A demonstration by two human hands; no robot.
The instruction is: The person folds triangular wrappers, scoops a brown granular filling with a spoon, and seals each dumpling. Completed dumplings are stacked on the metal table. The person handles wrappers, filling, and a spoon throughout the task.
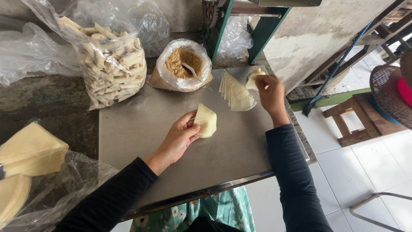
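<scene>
My left hand (178,138) holds a pale folded pastry wrapper (206,121) just above the steel table (141,129). Farther back, my right hand (271,93) pinches another thin wrapper (254,77), lifting it off the far end of a fanned row of wrappers (237,94) lying on the table. Behind that row stands an open plastic bag of brown crumbly filling (183,62) with a white spoon (190,70) stuck in it.
A big clear bag of rolled pastries (112,64) stands at the back left. Bagged stacks of pale wrappers (30,150) lie at the left. A green machine frame (262,32) rises behind. A wooden stool (354,118) and a wicker basket (392,92) stand on the tiled floor to the right.
</scene>
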